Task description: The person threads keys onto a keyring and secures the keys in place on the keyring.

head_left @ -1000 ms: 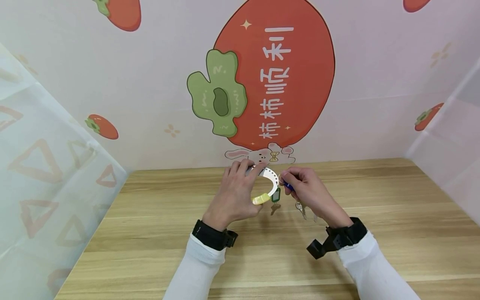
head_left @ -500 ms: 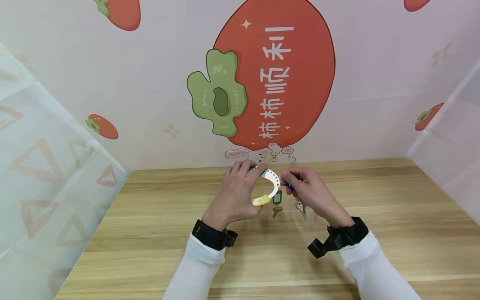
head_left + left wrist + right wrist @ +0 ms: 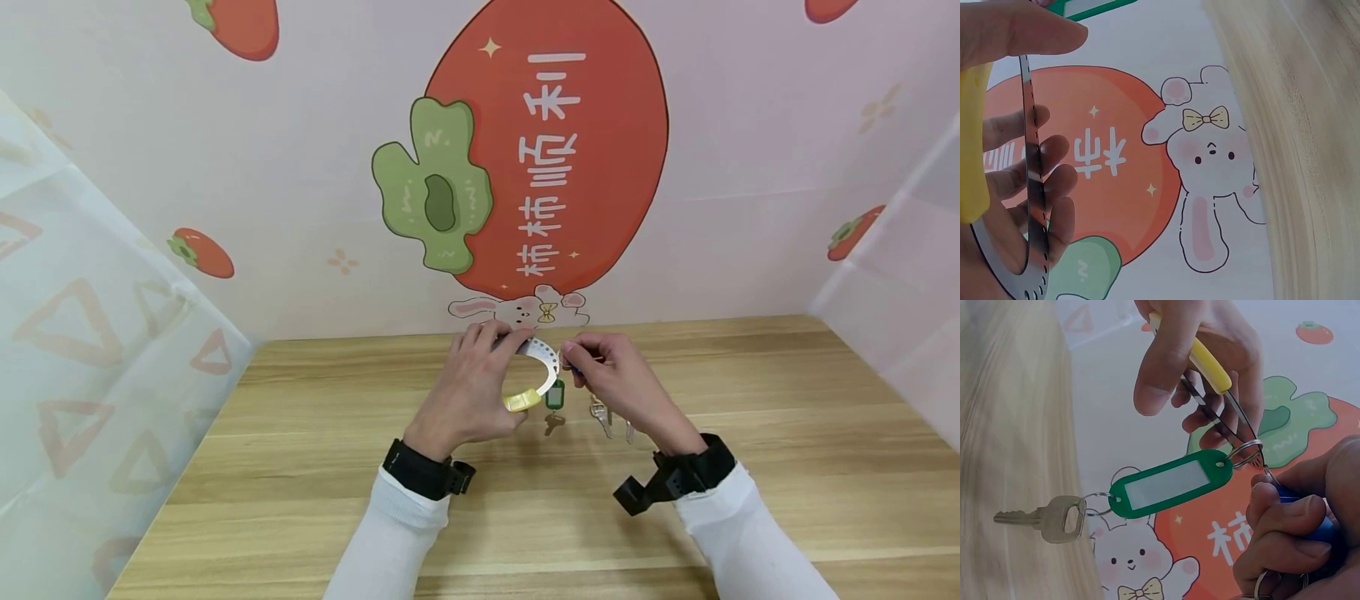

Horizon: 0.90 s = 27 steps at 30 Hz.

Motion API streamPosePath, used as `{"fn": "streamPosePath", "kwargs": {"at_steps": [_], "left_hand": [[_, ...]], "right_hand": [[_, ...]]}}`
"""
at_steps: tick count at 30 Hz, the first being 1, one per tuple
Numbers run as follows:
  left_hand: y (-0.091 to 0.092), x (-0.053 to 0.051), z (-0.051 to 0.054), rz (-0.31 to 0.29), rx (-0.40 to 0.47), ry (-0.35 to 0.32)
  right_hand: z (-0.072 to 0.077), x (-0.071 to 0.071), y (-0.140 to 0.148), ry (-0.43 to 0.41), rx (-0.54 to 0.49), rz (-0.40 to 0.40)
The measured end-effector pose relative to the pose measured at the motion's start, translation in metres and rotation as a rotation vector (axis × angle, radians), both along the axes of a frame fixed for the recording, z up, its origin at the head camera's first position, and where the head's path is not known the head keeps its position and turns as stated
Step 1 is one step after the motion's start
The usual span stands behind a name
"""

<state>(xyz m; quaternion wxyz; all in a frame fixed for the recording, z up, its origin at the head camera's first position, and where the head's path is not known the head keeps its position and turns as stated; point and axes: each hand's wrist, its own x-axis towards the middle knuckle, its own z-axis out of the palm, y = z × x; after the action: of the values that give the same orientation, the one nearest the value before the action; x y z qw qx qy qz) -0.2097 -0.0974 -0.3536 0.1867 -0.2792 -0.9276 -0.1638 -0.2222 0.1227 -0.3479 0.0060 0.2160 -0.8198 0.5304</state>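
My left hand (image 3: 468,387) grips a U-shaped metal band (image 3: 551,364) with a row of small holes and a yellow grip (image 3: 522,400). A green key tag (image 3: 1172,484) with a pale label hangs from the band by a split ring (image 3: 1247,453). From its other end dangles a brass-coloured key (image 3: 1060,515). Close beside the band, my right hand (image 3: 618,379) pinches a blue key tag (image 3: 1325,544), largely covered by the fingers. The blue tag's small ring (image 3: 1269,474) is at the band's end; whether it goes through a hole is unclear. Silver keys (image 3: 601,415) hang below my right hand.
A wood-grain table (image 3: 337,517) lies under both hands. Behind it stands a white backdrop (image 3: 300,167) printed with persimmons and a rabbit. White sheets (image 3: 90,350) close in the sides.
The green tag and its key have swung slightly down and right. The blue tag has become more hidden behind my right fingers. Both hands are nearly still.
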Motion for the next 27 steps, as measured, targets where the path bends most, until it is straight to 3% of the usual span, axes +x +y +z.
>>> {"fn": "streamPosePath", "kwargs": {"at_steps": [12, 20, 27], "left_hand": [[0.0006, 0.0002, -0.0012, 0.000, 0.036, 0.017], [0.0004, 0.0008, -0.0004, 0.012, 0.030, 0.051], [0.0007, 0.0017, 0.0014, 0.024, 0.034, 0.030]], "right_hand": [[-0.0012, 0.0012, -0.0036, -0.012, -0.028, -0.040], [0.0000, 0.0008, -0.0053, -0.117, -0.093, -0.033], [0.0020, 0.0014, -0.0023, -0.187, -0.120, 0.027]]}}
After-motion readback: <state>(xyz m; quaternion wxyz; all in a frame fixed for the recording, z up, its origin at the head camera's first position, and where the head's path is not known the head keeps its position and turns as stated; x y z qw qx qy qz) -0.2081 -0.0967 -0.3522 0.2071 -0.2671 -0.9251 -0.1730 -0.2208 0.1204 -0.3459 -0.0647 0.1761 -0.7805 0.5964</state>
